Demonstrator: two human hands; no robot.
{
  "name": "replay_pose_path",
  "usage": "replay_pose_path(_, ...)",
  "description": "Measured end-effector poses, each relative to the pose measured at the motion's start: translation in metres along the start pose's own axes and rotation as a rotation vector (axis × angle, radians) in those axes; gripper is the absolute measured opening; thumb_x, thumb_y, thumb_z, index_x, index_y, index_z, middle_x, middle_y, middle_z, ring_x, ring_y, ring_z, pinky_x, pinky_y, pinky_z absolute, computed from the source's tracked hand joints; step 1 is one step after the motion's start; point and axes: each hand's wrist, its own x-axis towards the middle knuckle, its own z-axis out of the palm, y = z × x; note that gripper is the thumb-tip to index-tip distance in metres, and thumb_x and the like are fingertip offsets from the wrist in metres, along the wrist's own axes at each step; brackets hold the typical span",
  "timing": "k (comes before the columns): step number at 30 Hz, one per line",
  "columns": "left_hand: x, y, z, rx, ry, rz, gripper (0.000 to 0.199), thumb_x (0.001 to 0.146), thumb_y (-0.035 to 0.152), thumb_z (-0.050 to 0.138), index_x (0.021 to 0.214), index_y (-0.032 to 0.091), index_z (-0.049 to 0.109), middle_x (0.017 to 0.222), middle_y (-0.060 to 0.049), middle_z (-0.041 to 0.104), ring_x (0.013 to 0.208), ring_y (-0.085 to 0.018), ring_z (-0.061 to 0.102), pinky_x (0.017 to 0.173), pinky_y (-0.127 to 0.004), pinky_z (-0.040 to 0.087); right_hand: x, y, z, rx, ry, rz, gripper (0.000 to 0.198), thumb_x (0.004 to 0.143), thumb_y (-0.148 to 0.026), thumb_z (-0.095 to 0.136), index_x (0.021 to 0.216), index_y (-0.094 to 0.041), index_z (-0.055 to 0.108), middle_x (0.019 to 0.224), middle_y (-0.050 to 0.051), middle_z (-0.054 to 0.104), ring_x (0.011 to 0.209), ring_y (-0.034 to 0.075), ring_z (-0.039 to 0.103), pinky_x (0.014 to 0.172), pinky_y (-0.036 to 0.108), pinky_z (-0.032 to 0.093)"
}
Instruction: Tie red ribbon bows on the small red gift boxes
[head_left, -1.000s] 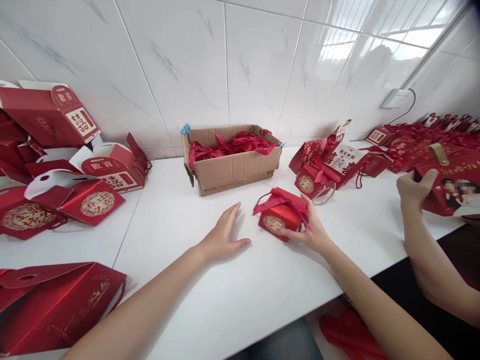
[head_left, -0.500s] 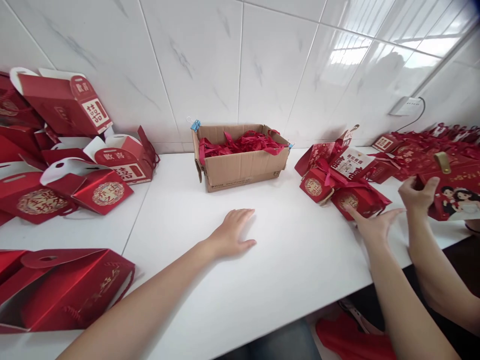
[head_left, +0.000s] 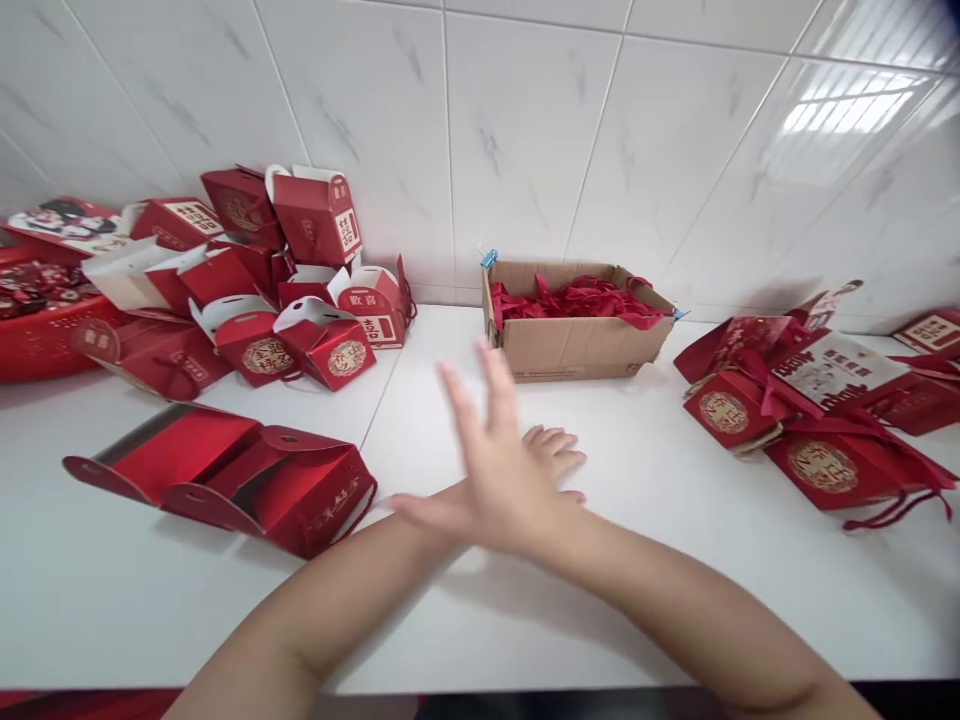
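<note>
"Arms: how do they lie?"

"Crossed above the worktop (head_left: pixel 637 640). The right forearm passes over the left, its hand (head_left: pixel 501 480) raised and blurred, palm area bare, grip spread wide. The left hand (head_left: pixel 555 453) extends past it, partly hidden, its grip apart too, fingers fanned; whether it touches the surface cannot be told."

"And the counts?"

"One cardboard carton (head_left: pixel 585 350) holding red ribbons (head_left: pixel 577 298), near the tiled wall (head_left: pixel 517 130) beyond both hands. Two open red gift boxes (head_left: pixel 300 500) sit side by side, left of the forearms. Two ribbon-tied boxes with round gold emblems (head_left: pixel 877 465) stand at the right."
</note>
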Motion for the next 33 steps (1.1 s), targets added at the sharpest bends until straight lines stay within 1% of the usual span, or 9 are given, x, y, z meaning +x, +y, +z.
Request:
replay_pose_path(4,-0.002,0.002,-0.005,0.324,-0.234,0.152,0.059,0.08,0.052,0.058,0.127,0.016,0.055,0.144,-0.016,0.043,0.137,-0.035,0.03,0.115,-0.05,0.016,0.025,-0.045,0.068,0.2,-0.184,0.034,0.129,0.057,-0.056,0.079,0.148,-0.029,-0.009,0.156,0.012,-0.008,0.142,0.043,-0.008,0.109,0.069,0.014)
replay_pose_path(6,-0.002,0.003,-0.005,0.414,-0.253,0.15,0.06,0.083,0.053,0.054,0.13,0.016,0.052,0.145,-0.017,0.04,0.138,-0.035,0.029,0.114,-0.05,0.017,0.032,-0.056,0.091,0.232,-0.267,0.103,0.12,0.057,-0.052,0.079,0.147,-0.026,0.005,0.155,0.016,0.001,0.14,0.044,0.01,0.104,0.067,0.027)
replay_pose_path(8,-0.003,0.005,-0.006,0.438,-0.249,0.14,0.06,0.083,0.054,0.054,0.131,0.018,0.052,0.146,-0.015,0.04,0.138,-0.033,0.029,0.115,-0.049,0.017,0.038,-0.057,0.105,0.23,-0.329,0.186,0.104,0.059,-0.047,0.078,0.142,-0.023,0.02,0.146,0.019,0.024,0.127,0.042,0.034,0.096,0.062,0.038)
replay_pose_path(11,-0.003,0.006,-0.007,0.434,-0.25,0.145,0.06,0.083,0.054,0.053,0.13,0.018,0.052,0.146,-0.014,0.04,0.138,-0.033,0.028,0.114,-0.05,0.018,0.046,-0.038,0.104,0.194,-0.298,0.221,0.09,0.06,-0.045,0.076,0.135,-0.023,0.03,0.123,0.015,0.046,0.111,0.037,0.046,0.09,0.055,0.042)
replay_pose_path(17,0.001,-0.005,-0.005,0.397,-0.271,0.188,0.047,0.084,0.044,0.055,0.125,0.022,0.055,0.147,-0.011,0.041,0.141,-0.034,0.024,0.113,-0.052,0.022,0.045,0.036,0.042,0.055,-0.124,0.226,0.082,0.067,-0.051,0.069,0.133,-0.018,0.034,0.123,0.015,0.045,0.115,0.033,0.043,0.096,0.049,0.039)
replay_pose_path(22,-0.004,-0.006,0.003,0.378,-0.215,0.38,0.033,0.086,0.023,0.048,0.117,0.023,0.059,0.13,-0.006,0.059,0.122,-0.027,0.052,0.104,-0.043,0.041,0.029,0.084,-0.028,-0.089,-0.092,0.408,0.079,0.062,-0.046,0.073,0.129,-0.019,0.041,0.124,0.014,0.046,0.116,0.031,0.042,0.095,0.046,0.04)
replay_pose_path(25,-0.007,-0.004,0.006,0.359,-0.178,0.472,0.023,0.086,0.015,0.047,0.096,0.022,0.066,0.113,-0.003,0.068,0.114,-0.021,0.058,0.098,-0.034,0.047,0.02,0.103,-0.069,-0.185,-0.173,0.465,0.078,0.057,-0.034,0.075,0.127,-0.02,0.043,0.124,0.012,0.047,0.116,0.03,0.044,0.092,0.043,0.043)
replay_pose_path(29,-0.009,-0.004,0.007,0.346,-0.089,0.508,0.02,0.086,0.014,0.048,0.093,0.02,0.066,0.106,-0.003,0.071,0.11,-0.019,0.061,0.097,-0.031,0.05,0.009,0.117,-0.127,-0.301,-0.346,0.576,0.08,0.055,-0.019,0.073,0.129,-0.022,0.043,0.128,0.011,0.051,0.115,0.031,0.05,0.091,0.044,0.044)
replay_pose_path(33,-0.008,-0.005,0.007,0.338,-0.045,0.545,0.021,0.086,0.014,0.048,0.09,0.021,0.067,0.102,-0.002,0.073,0.104,-0.016,0.064,0.1,-0.028,0.048,-0.001,0.131,-0.171,-0.205,-0.327,0.564,0.074,0.059,-0.034,0.079,0.127,-0.027,0.05,0.129,0.008,0.056,0.117,0.032,0.051,0.091,0.043,0.045)
